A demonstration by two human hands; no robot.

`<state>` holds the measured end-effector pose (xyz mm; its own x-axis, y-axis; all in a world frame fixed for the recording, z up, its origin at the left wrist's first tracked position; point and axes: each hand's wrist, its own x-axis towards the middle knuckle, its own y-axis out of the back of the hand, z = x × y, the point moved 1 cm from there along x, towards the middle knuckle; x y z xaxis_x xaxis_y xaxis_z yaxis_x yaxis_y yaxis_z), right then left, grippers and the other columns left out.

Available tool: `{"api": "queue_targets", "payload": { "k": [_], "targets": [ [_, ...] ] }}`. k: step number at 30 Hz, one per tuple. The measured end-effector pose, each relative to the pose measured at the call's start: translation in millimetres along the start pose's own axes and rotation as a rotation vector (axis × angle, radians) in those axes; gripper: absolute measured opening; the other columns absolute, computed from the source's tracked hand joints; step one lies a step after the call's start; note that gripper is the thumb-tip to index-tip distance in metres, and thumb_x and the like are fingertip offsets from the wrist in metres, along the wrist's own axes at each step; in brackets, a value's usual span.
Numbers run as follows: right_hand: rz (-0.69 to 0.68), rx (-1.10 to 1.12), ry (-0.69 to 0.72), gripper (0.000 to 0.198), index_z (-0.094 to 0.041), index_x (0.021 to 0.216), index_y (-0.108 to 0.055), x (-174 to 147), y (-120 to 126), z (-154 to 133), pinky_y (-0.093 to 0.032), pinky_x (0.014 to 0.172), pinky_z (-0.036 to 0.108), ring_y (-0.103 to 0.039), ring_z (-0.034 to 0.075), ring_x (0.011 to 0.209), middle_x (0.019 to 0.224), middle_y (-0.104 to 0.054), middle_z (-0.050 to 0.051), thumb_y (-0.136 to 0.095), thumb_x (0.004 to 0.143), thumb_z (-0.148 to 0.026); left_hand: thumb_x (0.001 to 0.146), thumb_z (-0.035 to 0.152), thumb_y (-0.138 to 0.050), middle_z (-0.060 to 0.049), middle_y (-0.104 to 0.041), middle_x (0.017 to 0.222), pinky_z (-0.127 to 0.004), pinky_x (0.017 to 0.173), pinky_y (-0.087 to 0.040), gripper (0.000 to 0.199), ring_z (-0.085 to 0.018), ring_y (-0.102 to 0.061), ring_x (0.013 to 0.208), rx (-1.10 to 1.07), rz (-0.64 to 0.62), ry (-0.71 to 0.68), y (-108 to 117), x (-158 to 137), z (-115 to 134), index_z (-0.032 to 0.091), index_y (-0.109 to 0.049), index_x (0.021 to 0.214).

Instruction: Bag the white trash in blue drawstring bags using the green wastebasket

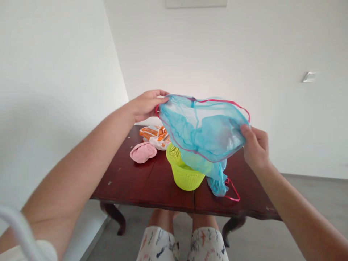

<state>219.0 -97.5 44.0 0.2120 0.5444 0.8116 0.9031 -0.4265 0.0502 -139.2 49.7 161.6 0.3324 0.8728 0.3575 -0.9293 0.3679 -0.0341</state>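
Note:
A translucent blue drawstring plastic bag point(187, 127) is stretched wide between my two hands, its mouth spread and edged with a red drawstring. My left hand point(149, 105) pinches the bag's left rim. On the right side of the mouth, my right hand point(255, 145) grips the edge with the thumb on top. Below the bag stands a yellow-green perforated plastic basket point(187, 179), partly covered by the hanging film. Another crumpled blue bag point(219, 185) with a red drawstring lies on the table right of the basket.
The dark red wooden table point(130, 185) has carved legs. Left of the basket lie a folded pink cloth point(143, 152) and an orange-and-white plastic bag point(156, 136). White walls rise behind and to the left, with a switch plate point(310, 77) at the right.

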Motion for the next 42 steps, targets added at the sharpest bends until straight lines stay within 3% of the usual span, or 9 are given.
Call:
{"api": "queue_targets", "payload": {
  "k": [3,9,13,16,19,24,27,31,42],
  "targets": [
    [-0.234,-0.166,-0.058,0.064,-0.026,0.105,-0.079,3,0,13,-0.061,0.110,0.042,-0.074,0.028,0.118,0.116,-0.080,0.010,-0.057,0.116,-0.085,0.106,0.010,-0.087,-0.005,-0.083,0.089,-0.031,0.084,-0.063,0.024,-0.016,-0.072,0.069,0.182,0.006,0.124,1,5,-26,0.013,-0.080,0.128],
    [-0.167,-0.700,0.088,0.094,-0.014,0.183,-0.035,-8,-2,8,-0.031,0.147,0.075,-0.021,0.047,0.186,0.187,-0.035,0.030,-0.055,0.117,-0.078,0.105,0.031,-0.090,-0.005,-0.085,0.104,-0.025,0.064,-0.053,0.026,-0.017,-0.074,0.075,0.303,-0.169,0.174,-7,-12,-46,0.025,-0.077,0.127],
    [-0.141,-0.774,0.191,0.082,-0.015,0.172,-0.048,-12,-8,2,-0.054,0.131,0.068,-0.058,0.048,0.161,0.166,-0.058,0.030,-0.070,0.111,-0.065,0.104,0.037,-0.093,-0.005,-0.085,0.105,-0.023,0.060,-0.052,0.031,-0.016,-0.074,0.073,0.316,-0.210,0.139,-9,-30,-49,0.025,-0.076,0.126],
    [-0.407,-0.786,-0.008,0.039,-0.024,0.116,-0.072,-8,-13,17,-0.066,0.097,0.049,-0.079,0.038,0.113,0.116,-0.080,0.016,-0.074,0.106,-0.062,0.104,0.036,-0.094,-0.004,-0.083,0.104,-0.021,0.056,-0.052,0.032,-0.014,-0.072,0.067,0.293,-0.192,0.158,-4,-42,-50,0.025,-0.076,0.128],
    [-0.680,-0.785,-0.267,0.042,-0.028,0.080,-0.058,-1,-21,37,-0.060,0.072,0.039,-0.075,0.028,0.079,0.077,-0.072,0.009,-0.076,0.106,-0.056,0.103,0.035,-0.093,-0.004,-0.083,0.101,-0.021,0.055,-0.054,0.031,-0.015,-0.074,0.068,0.253,-0.154,0.207,7,-46,-55,0.024,-0.077,0.127],
    [-0.952,-0.281,-0.848,0.051,-0.025,0.086,-0.067,10,-55,58,-0.071,0.065,0.043,-0.083,0.031,0.075,0.083,-0.080,0.011,-0.090,0.100,-0.068,0.099,0.030,-0.097,-0.003,-0.080,0.094,-0.024,0.060,-0.062,0.032,-0.014,-0.072,0.068,0.133,-0.028,0.249,16,-38,-63,0.022,-0.077,0.123],
    [-1.066,-0.101,-0.794,0.049,-0.024,0.081,-0.075,15,-79,65,-0.077,0.078,0.043,-0.084,0.029,0.086,0.089,-0.083,0.010,-0.095,0.095,-0.066,0.099,0.027,-0.097,-0.003,-0.079,0.094,-0.024,0.060,-0.063,0.029,-0.013,-0.071,0.068,0.049,0.028,0.241,11,-34,-63,0.021,-0.078,0.120],
    [-0.975,-0.097,-0.677,0.055,-0.024,0.076,-0.078,16,-79,64,-0.077,0.078,0.037,-0.080,0.024,0.081,0.083,-0.083,0.006,-0.093,0.094,-0.073,0.101,0.025,-0.094,-0.003,-0.079,0.097,-0.023,0.059,-0.063,0.026,-0.012,-0.071,0.067,0.007,0.070,0.229,8,-39,-63,0.020,-0.078,0.120],
    [-0.409,0.192,-1.088,0.062,-0.022,0.088,-0.076,-56,37,50,-0.056,0.044,0.027,-0.058,0.014,0.046,0.064,-0.071,0.002,-0.101,0.083,-0.079,0.095,0.047,-0.100,-0.002,-0.081,0.103,-0.021,0.060,-0.058,0.051,-0.015,-0.074,0.076,0.253,-0.159,0.229,23,-85,-112,0.023,-0.072,0.131]
  ]
}}
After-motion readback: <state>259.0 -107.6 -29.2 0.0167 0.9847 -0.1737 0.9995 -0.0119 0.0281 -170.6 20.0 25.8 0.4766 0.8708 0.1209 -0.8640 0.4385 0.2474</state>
